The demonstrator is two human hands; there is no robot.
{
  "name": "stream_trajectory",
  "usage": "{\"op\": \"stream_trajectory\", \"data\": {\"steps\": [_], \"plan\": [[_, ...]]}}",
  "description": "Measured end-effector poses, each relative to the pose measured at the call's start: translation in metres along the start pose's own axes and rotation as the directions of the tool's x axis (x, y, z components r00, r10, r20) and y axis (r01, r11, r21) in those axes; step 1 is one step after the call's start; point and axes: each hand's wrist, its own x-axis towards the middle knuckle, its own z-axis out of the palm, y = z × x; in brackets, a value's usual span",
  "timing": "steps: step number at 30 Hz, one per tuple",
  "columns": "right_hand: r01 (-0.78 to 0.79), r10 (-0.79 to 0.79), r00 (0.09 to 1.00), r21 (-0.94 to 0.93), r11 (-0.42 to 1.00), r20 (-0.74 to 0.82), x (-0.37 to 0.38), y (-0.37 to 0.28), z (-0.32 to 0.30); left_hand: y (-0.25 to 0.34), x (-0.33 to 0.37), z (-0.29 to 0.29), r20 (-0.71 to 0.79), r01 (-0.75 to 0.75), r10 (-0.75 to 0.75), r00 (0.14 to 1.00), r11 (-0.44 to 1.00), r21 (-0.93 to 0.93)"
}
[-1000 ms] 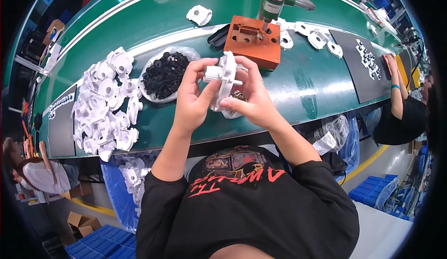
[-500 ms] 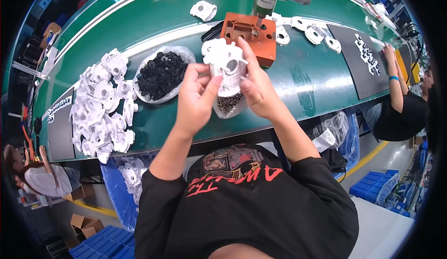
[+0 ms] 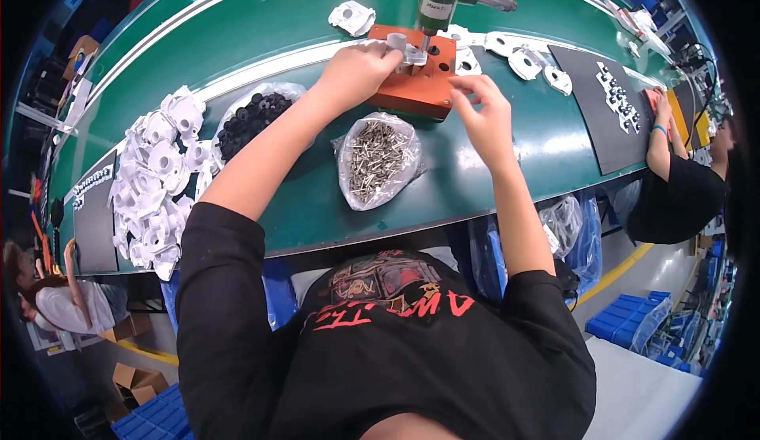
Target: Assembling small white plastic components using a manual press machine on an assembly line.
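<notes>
Round the orange block [image 3: 423, 94], screws [image 3: 376, 159] sit at seven o'clock, white housings [image 3: 162, 155] at eight, press spindle [image 3: 426, 43] crowding twelve; left grip [image 3: 358, 74] holds a pale part [image 3: 412, 56] over it, stub [image 3: 396, 41] toward twelve, long axis unclear; right grip [image 3: 487, 115] loosely parted

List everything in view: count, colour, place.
Table: one, green, centre
Press: one, green, back centre
Block: one, orange, under press
Held part: one, white, at block
Metal pieces: many, silvery, central bag
Discs: many, black, left bag
Piled parts: many, white, left
Loose parts: several, white, beyond and right of block
Mats: two, black, left and right
Crates: several, blue, floor
Coworkers: two, either side
Left hand: one, on held part
Right hand: one, by block
</notes>
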Motion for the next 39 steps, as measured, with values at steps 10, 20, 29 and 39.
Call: {"op": "stream_trajectory", "data": {"steps": [10, 20, 29, 39], "plan": [[-0.033, 0.022, 0.998, -0.217, 0.976, -0.052, 0.037, 0.063, 0.016, 0.009, 0.013, 0.03, -0.124, -0.075, 0.079, 0.989, 0.996, 0.038], [0.007, 0.054, 0.988, -0.39, 0.921, 0.143, 0.087, 0.082, 0.044, 0.007, 0.01, 0.022, 0.086, 0.052, -0.039, 0.996, 0.986, -0.155], [0.059, 0.023, 0.95, -0.251, 0.966, 0.312, 0.095, 0.077, 0.045, -0.001, -0.002, 0.023, 0.011, 0.047, -0.046, 0.999, 0.931, -0.362], [-0.103, 0.175, 0.946, -0.255, 0.961, 0.275, 0.103, 0.067, 0.038, 0.004, -0.003, 0.028, -0.031, 0.029, -0.041, 0.999, 0.945, -0.325]]}}
